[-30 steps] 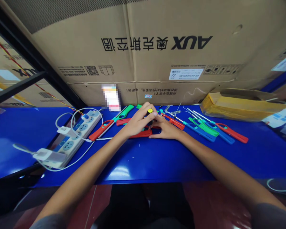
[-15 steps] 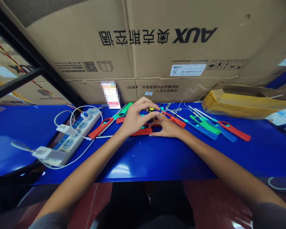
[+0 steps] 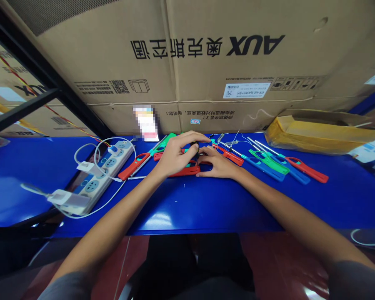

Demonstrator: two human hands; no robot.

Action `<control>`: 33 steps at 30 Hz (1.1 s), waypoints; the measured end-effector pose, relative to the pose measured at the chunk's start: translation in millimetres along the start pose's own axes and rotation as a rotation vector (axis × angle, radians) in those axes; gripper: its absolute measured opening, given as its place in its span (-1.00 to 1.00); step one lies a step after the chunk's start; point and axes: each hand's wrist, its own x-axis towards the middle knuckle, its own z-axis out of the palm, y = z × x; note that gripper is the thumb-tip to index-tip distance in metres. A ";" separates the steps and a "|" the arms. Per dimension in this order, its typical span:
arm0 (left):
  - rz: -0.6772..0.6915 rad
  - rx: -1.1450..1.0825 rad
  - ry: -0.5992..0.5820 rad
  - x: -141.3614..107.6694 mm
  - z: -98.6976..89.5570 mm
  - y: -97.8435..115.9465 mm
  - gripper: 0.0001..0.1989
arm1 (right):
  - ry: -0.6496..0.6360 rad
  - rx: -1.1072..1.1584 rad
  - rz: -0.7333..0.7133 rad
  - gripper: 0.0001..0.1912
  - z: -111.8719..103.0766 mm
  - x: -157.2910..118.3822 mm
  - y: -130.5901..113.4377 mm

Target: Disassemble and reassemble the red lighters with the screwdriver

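My left hand (image 3: 176, 155) is closed around the dark handle of a small screwdriver (image 3: 195, 144), gripped between thumb and fingers. It is held above a red gas lighter (image 3: 189, 171) that lies on the blue table, its metal tube pointing left. My right hand (image 3: 219, 164) grips the right end of this lighter, thumb at the near edge and fingertips close to the screwdriver. My hands hide the screwdriver's tip and part of the lighter. Behind my left hand another red piece (image 3: 158, 156) shows in part.
Red-and-green lighters (image 3: 134, 166) lie at left beside a white power strip (image 3: 111, 166) with cables. Several blue, green and red lighters (image 3: 268, 162) lie at right. A phone (image 3: 147, 124) leans on the large carton (image 3: 193, 71). A yellow-taped open box (image 3: 312, 139) stands back right.
My left hand has shifted slightly around the screwdriver, its fingers now lower and covering the yellow part of the handle. My right hand stays almost still on the lighter.
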 end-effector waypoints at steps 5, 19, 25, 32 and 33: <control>0.015 -0.033 0.104 -0.1 3.6 -4.7 -0.71 | 0.012 -0.004 -0.016 -0.71 1.5 -0.2 1.2; 0.004 -0.064 0.060 0.5 0.6 -3.3 -0.75 | 0.018 -0.011 -0.029 -0.70 2.9 -1.0 3.7; -0.007 -0.082 0.066 0.0 -0.4 -2.6 -0.78 | 0.016 -0.053 -0.031 -0.67 2.3 -0.9 2.6; 0.134 0.080 0.103 0.1 -0.7 -4.4 -0.76 | 0.001 -0.050 -0.007 -0.69 0.1 0.5 -1.3; 0.123 0.073 0.092 0.1 -0.7 -4.6 -0.75 | 0.000 -0.046 -0.004 -0.70 -0.2 0.5 -1.9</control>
